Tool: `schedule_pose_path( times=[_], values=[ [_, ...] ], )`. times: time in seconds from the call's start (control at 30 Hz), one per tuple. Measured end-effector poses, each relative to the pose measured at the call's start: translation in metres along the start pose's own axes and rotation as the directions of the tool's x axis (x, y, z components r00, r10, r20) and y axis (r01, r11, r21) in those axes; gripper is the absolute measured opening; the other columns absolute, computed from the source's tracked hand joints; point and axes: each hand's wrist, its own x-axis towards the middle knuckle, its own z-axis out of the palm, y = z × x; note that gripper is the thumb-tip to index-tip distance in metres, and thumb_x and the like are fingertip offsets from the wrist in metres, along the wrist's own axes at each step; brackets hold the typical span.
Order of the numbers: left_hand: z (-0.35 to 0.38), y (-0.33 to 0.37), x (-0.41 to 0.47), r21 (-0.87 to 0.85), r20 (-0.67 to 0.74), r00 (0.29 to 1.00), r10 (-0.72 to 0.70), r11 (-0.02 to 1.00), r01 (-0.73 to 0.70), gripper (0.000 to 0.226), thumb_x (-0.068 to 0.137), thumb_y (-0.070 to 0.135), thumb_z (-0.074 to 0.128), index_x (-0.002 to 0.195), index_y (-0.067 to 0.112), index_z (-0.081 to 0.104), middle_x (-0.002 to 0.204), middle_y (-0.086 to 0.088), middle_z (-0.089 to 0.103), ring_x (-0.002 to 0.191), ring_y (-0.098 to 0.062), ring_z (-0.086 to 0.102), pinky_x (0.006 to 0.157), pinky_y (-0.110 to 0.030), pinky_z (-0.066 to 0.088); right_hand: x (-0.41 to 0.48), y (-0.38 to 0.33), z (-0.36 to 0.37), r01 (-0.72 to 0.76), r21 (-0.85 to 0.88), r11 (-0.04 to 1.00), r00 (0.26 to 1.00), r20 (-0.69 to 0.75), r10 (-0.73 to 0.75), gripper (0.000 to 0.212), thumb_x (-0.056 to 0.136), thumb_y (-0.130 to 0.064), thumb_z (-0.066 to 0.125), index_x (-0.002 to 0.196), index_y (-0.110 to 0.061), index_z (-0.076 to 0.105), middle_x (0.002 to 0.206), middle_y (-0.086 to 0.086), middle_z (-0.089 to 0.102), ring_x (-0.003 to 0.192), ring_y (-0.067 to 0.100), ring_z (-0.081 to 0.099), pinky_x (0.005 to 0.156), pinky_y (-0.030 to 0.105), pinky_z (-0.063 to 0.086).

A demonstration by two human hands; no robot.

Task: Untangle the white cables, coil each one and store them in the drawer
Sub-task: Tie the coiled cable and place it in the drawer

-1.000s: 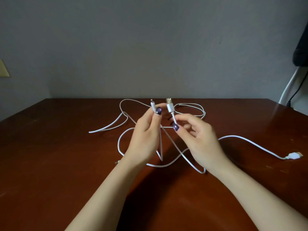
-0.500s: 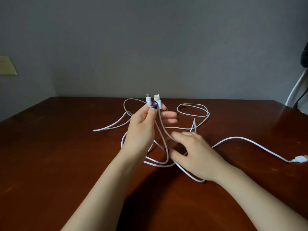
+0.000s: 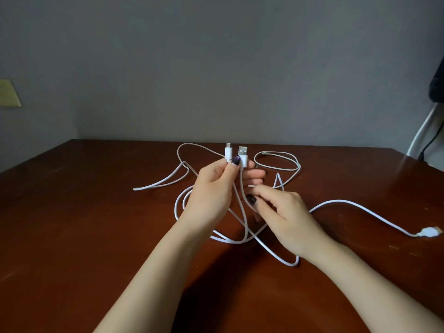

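Observation:
White cables (image 3: 341,203) lie tangled on the brown table (image 3: 84,224). My left hand (image 3: 216,188) is raised above the tangle and pinches two plug ends side by side, a small plug (image 3: 228,151) and a USB plug (image 3: 243,153), both pointing up. Their cords hang down between my hands. My right hand (image 3: 286,217) is just right of them, thumb and fingers curled and pinching a strand low by the table. Another USB plug (image 3: 430,231) lies at the far right. A loose loop (image 3: 278,161) rests behind my hands. No drawer is in view.
A grey wall stands behind the table's far edge. At the right edge a white frame (image 3: 425,133) and a dark cord (image 3: 432,138) stand beside the table. A yellowish plate (image 3: 8,93) is on the left wall.
My right hand passed the USB plug to my left hand, which now holds both plugs. The right hand then dropped to the tangle and curled its fingers on a strand.

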Motion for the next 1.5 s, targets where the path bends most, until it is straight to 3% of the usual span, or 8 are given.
schedule_pose_path(
  times=[0.27, 0.4, 0.5, 0.6, 0.77, 1.0, 1.27, 1.5],
  values=[
    [-0.011, -0.012, 0.007, 0.299, -0.275, 0.961, 0.013, 0.951, 0.073, 0.027, 0.100, 0.021, 0.042, 0.093, 0.007, 0.065, 0.079, -0.007, 0.061, 0.059, -0.018, 0.048, 0.055, -0.025, 0.036, 0.000, -0.012, -0.007, 0.051, 0.115, 0.992, 0.947, -0.320, -0.012, 0.029, 0.094, -0.026, 0.054, 0.070, -0.014, 0.066, 0.044, -0.014, 0.040, 0.041, 0.005, 0.033, 0.044, 0.012, 0.020],
    [-0.025, -0.022, 0.013, 0.514, -0.502, 0.848, 0.172, 0.848, 0.132, 0.068, 0.090, 0.004, 0.052, 0.149, 0.011, 0.019, 0.151, -0.012, 0.028, 0.135, -0.027, 0.036, 0.108, -0.041, 0.036, 0.004, -0.007, -0.013, 0.050, 0.077, 0.996, 0.863, -0.505, -0.004, 0.020, 0.089, -0.009, 0.062, 0.071, -0.008, 0.070, 0.049, -0.017, 0.049, 0.049, -0.001, 0.047, 0.049, 0.006, 0.029],
    [-0.024, -0.016, 0.007, 0.863, -0.233, 0.740, 0.630, 0.485, -0.140, 0.063, 0.080, 0.001, 0.052, 0.141, 0.003, 0.038, 0.145, -0.016, 0.038, 0.131, -0.027, 0.030, 0.111, -0.033, 0.026, 0.006, -0.002, -0.013, 0.061, -0.052, 0.997, 0.813, -0.576, -0.080, 0.018, 0.083, -0.017, 0.066, 0.069, -0.008, 0.073, 0.057, -0.007, 0.057, 0.058, 0.006, 0.053, 0.053, 0.009, 0.030],
    [-0.007, -0.018, 0.004, 0.844, 0.151, 0.723, 0.674, 0.293, -0.449, 0.048, 0.081, 0.014, 0.049, 0.126, 0.001, 0.056, 0.122, -0.012, 0.061, 0.114, -0.022, 0.045, 0.102, -0.030, 0.034, 0.006, 0.000, -0.010, 0.096, -0.077, 0.992, 0.803, -0.584, -0.123, 0.021, 0.081, -0.020, 0.068, 0.065, -0.006, 0.072, 0.057, 0.004, 0.061, 0.060, 0.016, 0.055, 0.054, 0.017, 0.036],
    [0.011, -0.018, -0.009, 0.732, 0.319, 0.854, 0.411, 0.465, -0.497, 0.034, 0.093, 0.031, 0.039, 0.125, 0.021, 0.047, 0.102, 0.000, 0.066, 0.092, -0.015, 0.060, 0.079, -0.035, 0.051, 0.004, -0.007, -0.010, 0.162, 0.057, 0.985, 0.831, -0.547, -0.105, 0.018, 0.084, -0.028, 0.060, 0.074, -0.019, 0.071, 0.067, -0.003, 0.063, 0.066, 0.009, 0.058, 0.059, 0.019, 0.042],
    [0.011, -0.007, -0.006, 0.494, -0.042, 0.914, 0.403, 0.803, -0.332, 0.023, 0.099, 0.014, 0.045, 0.090, 0.024, 0.064, 0.049, 0.017, 0.048, 0.044, -0.001, 0.039, 0.047, -0.014, 0.028, 0.005, -0.009, -0.010, 0.121, 0.152, 0.981, 0.873, -0.486, -0.032, 0.014, 0.092, -0.031, 0.052, 0.098, -0.029, 0.064, 0.088, -0.013, 0.066, 0.086, 0.006, 0.062, 0.076, 0.019, 0.047],
    [-0.002, 0.006, 0.006, -0.411, -0.188, 0.982, -0.026, 0.910, -0.054, 0.030, 0.101, 0.010, 0.033, 0.086, 0.015, 0.059, 0.052, 0.007, 0.026, 0.043, -0.004, 0.022, 0.038, -0.015, 0.020, 0.005, 0.001, -0.003, -0.007, 0.121, 0.993, 0.945, -0.324, 0.046, 0.025, 0.101, -0.016, 0.038, 0.097, -0.027, 0.059, 0.069, -0.011, 0.056, 0.062, 0.003, 0.051, 0.058, 0.010, 0.037],
    [0.003, -0.007, 0.001, 0.043, -0.179, 0.982, -0.053, 0.997, 0.062, 0.038, 0.096, 0.005, 0.035, 0.110, 0.034, 0.057, 0.053, 0.011, 0.040, 0.042, -0.007, 0.029, 0.040, -0.019, 0.024, 0.004, -0.003, -0.005, 0.149, -0.031, 0.988, 0.852, -0.504, -0.145, 0.029, 0.094, -0.020, 0.038, 0.107, -0.019, 0.065, 0.062, -0.021, 0.053, 0.054, 0.003, 0.050, 0.052, 0.008, 0.033]
  ],
)
